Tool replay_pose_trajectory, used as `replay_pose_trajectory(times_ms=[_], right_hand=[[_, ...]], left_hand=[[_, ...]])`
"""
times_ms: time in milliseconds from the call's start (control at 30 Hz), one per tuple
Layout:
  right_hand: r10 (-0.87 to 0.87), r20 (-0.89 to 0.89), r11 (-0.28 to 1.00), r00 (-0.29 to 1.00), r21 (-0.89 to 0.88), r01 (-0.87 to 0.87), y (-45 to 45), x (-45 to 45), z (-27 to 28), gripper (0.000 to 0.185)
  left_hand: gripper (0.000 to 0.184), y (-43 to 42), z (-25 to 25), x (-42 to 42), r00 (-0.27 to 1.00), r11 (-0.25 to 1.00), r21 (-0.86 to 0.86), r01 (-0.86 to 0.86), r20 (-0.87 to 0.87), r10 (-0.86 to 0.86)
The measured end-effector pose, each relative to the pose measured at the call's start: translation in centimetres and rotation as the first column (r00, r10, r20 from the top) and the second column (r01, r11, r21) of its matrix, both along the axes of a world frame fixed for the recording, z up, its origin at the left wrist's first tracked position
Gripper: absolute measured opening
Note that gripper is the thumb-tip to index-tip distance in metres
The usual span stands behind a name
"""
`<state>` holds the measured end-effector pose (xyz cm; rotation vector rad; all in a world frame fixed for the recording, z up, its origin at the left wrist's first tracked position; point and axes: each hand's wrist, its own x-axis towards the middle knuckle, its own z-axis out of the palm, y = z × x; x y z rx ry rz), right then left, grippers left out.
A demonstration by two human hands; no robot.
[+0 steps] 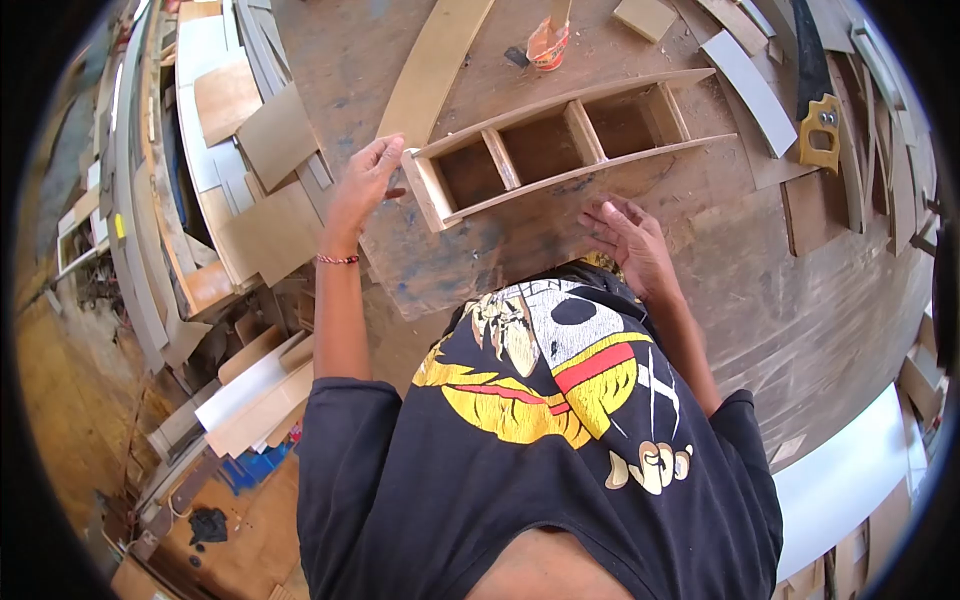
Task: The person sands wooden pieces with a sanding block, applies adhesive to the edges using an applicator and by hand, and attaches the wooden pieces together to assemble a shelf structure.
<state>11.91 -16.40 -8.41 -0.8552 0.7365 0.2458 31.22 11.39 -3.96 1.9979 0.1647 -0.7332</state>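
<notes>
A small wooden shelf frame (586, 130) lies on the worktable (480, 260), with thin dividers between two long side boards and an end board at its left. Beside that end board is my left hand (366, 190), thumb and fingers apart; its fingertips are close to the corner, and I cannot tell whether they touch. My right hand (635, 245) hovers just below the near side board, fingers spread and holding nothing. Beyond the frame stands an orange-and-white cup (548, 46) with a stick in it.
A handsaw (821, 130) with a yellow handle lies at the upper right, near a pale strip (750, 90) and several wood offcuts. A long board (432, 70) extends away behind the frame. Stacked panels (270, 235) crowd the left side. A white sheet (850, 475) is at the lower right.
</notes>
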Motion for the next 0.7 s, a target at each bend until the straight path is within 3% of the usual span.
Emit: replay_pose_trajectory(times_ms=[100,167,233,300,333,400,433,500,533,600,700], right_hand=[[-0.008,0.002,1.0,1.0,0.009,0.008,0.3,-0.1,-0.7,0.051],[-0.033,0.017,0.999,0.999,0.011,0.033,0.9,-0.2,-1.0,0.052],[-0.214,0.058,0.975,0.975,-0.053,0.217,1.3,-0.2,-1.0,0.057],[-0.281,0.074,0.953,0.957,-0.1,0.288,0.6,0.0,-1.0,0.058],[-0.339,0.084,0.928,0.937,-0.134,0.348,0.1,0.1,-1.1,0.059],[-0.39,0.115,0.894,0.914,-0.191,0.405,-1.3,0.5,-1.6,0.06],[-0.429,0.14,0.863,0.892,-0.229,0.451,-2.1,0.8,-1.8,0.061],[-0.492,0.15,0.812,0.857,-0.277,0.514,-3.6,1.4,-1.5,0.053],[-0.546,0.15,0.765,0.824,-0.312,0.563,-4.3,1.7,-1.5,0.044],[-0.585,0.152,0.74,0.797,-0.302,0.601,-5.3,2.3,-1.7,0.046],[-0.593,0.173,0.709,0.786,-0.351,0.612,-6.4,2.9,-1.3,0.055]], left_hand=[[0.044,-1.3,0.9,-1.0,0.995,0.999,-0.049,-0.008,-0.096,0.003],[0.043,-0.4,-0.7,-0.7,0.998,0.996,-0.089,0.014,-0.06,-0.019],[0.041,-0.1,-1.9,-0.1,0.998,0.989,-0.144,0.045,-0.027,-0.049],[0.044,-1.7,-1.6,0.4,0.943,0.977,-0.039,0.21,0.271,-0.192],[0.044,-2.7,-1.3,0.7,0.94,0.974,-0.052,0.222,0.277,-0.199],[0.042,-4.8,-0.1,1.2,0.829,0.906,0.11,0.408,0.371,-0.419],[0.042,-6.2,0.6,1.2,0.823,0.903,0.098,0.418,0.38,-0.422],[0.041,-9.1,1.7,0.8,0.615,0.765,0.372,0.526,0.455,-0.644],[0.041,-10.4,1.4,0.6,0.606,0.762,0.37,0.531,0.463,-0.647],[0.037,-13.2,0.3,0.9,0.428,0.683,0.405,0.607,0.557,-0.711],[0.032,-17.3,-0.1,0.8,0.343,0.617,0.47,0.631,0.544,-0.766]])
